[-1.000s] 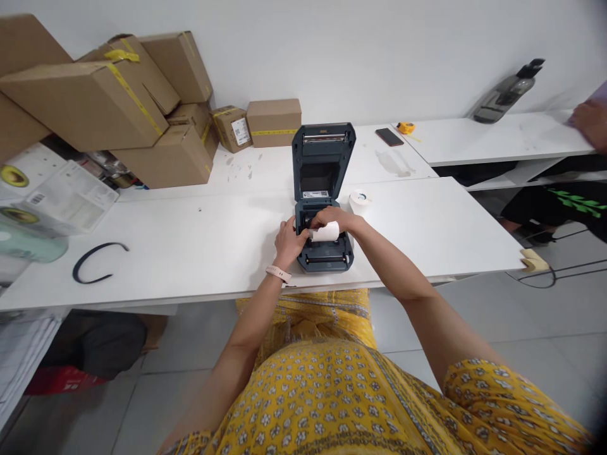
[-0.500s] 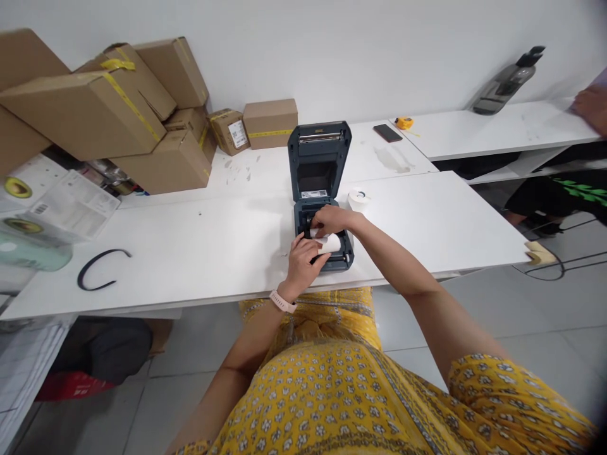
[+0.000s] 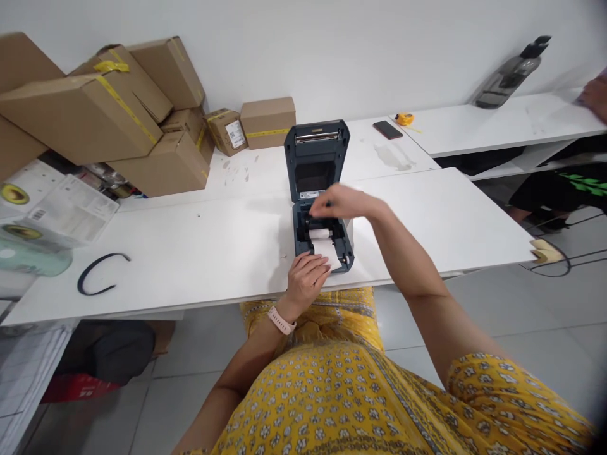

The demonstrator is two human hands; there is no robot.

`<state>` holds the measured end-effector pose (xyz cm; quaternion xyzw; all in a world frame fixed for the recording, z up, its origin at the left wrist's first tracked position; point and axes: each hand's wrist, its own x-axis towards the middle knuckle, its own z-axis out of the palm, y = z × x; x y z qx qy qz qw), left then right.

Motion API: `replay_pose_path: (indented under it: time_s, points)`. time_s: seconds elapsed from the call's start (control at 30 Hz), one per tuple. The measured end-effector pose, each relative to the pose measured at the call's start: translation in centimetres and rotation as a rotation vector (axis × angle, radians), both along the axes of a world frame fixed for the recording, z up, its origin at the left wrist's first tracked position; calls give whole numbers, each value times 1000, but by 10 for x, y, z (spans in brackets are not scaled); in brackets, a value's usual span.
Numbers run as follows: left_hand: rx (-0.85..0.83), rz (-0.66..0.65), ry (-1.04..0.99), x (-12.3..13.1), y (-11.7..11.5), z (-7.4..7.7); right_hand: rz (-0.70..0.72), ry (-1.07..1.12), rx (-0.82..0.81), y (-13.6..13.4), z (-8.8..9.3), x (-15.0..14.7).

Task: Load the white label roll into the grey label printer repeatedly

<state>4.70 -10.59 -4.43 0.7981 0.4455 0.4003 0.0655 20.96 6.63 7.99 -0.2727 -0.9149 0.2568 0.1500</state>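
A dark blue-grey label printer point(image 3: 348, 243) stands on the white table with its lid point(image 3: 315, 151) tipped back. In its bay lies a small white paper roll point(image 3: 319, 233), from which a strip of white paper point(image 3: 326, 248) runs toward the front edge. My left hand point(image 3: 306, 278) rests at the printer's front left, its fingers closed over the free end of the strip. Above the rear of the bay hovers my right hand point(image 3: 348, 201), fingers curled together and slightly blurred, with nothing visible in them. It touches neither roll nor lid.
Cardboard boxes point(image 3: 85, 114) are piled at the back left, with a small box point(image 3: 268, 123) beside them. A black headband point(image 3: 102, 275) lies at left. Behind at right are a phone point(image 3: 387, 130), a tape measure point(image 3: 404, 119) and a bottle point(image 3: 509, 79). Another person's hand point(image 3: 595, 98) shows far right.
My right hand has lifted off the roll and risen toward the lid, covering the second white roll beside the printer. My left hand has shifted toward me, and the paper strip now lies drawn out forward.
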Motion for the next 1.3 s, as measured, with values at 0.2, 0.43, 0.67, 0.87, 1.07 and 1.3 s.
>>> replay_pose_path:
  time_s: [0.2, 0.43, 0.67, 0.87, 1.07, 1.3]
  points:
    - [198, -9, -14, 0, -10, -1, -442, 705, 410, 61, 43, -3]
    - [279, 51, 7, 4, -22, -7, -489, 668, 424, 61, 26, -5]
    - [332, 153, -11, 8, -26, -25, -341, 650, 402, -88, -22, 26]
    - [404, 235, 37, 6, -31, -28, -458, 604, 298, -133, -87, 25]
    - [486, 260, 19, 4, -29, -28, -554, 672, 385, -141, -126, 12]
    - [336, 226, 147, -13, 5, -48, -547, 730, 384, -143, -137, 10]
